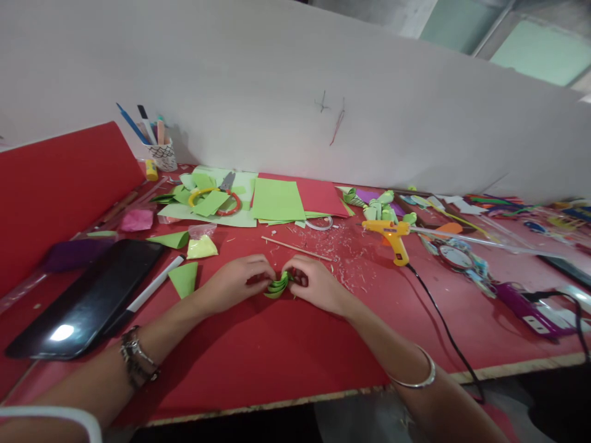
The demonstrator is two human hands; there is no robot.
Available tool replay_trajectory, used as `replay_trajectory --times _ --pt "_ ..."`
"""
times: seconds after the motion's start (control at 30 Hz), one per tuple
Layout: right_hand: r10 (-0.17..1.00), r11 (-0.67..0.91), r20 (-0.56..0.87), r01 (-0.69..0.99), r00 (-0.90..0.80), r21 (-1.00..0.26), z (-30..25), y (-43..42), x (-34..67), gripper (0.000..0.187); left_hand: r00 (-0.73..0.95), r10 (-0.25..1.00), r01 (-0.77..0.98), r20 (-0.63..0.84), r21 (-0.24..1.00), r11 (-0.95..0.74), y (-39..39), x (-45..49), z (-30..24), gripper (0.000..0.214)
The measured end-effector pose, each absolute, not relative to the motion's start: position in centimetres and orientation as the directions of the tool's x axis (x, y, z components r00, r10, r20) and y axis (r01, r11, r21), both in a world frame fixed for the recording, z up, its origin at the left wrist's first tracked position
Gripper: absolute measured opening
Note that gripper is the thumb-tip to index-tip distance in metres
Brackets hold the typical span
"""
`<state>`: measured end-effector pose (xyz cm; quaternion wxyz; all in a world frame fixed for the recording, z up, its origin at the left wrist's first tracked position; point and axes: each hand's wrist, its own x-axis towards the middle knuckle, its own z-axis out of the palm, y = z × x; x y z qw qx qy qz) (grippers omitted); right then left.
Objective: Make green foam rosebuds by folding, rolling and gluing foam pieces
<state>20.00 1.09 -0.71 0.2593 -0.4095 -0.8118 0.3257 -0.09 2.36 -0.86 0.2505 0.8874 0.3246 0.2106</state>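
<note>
Head view: the curled green paper piece (pixel 277 287) sits right between left hand (pixel 244 280) and right hand (pixel 316 283), neither nearer, in from the worktop's (pixel 258 357) near edge. Both grips pinch it, fingers nearly together! Its long axis slants, narrow tip towards the far right corner.

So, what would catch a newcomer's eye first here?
Probably the yellow glue gun, bright on the red table, right of center. Next, the curled green paper near the middle, between the left fingers and right fingers. Then the big, glossy black device lying at the left.
</note>
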Motion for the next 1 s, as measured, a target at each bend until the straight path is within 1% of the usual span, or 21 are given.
replay_trajectory --times 0.23,0.8,1.0 --pt "0.822 0.461 0.152 0.483 -0.55 -0.745 -0.67 1.12 20.07 0.019 0.701 0.684 0.473 0.204 0.584 -0.659 2.33 0.0 -0.74 0.013" --pt "0.808 0.498 0.168 0.501 -0.565 -0.708 -0.56 1.16 20.1 0.02 0.703 0.681 0.479 0.207 0.57 -0.667 2.47 -0.04 -0.72 0.012" --pt "0.816 0.479 0.164 0.488 -0.555 -0.73 -0.84 1.37 20.22 0.017 0.699 0.682 0.469 0.217 0.58 -0.666 2.39 -0.16 -0.8 0.013"
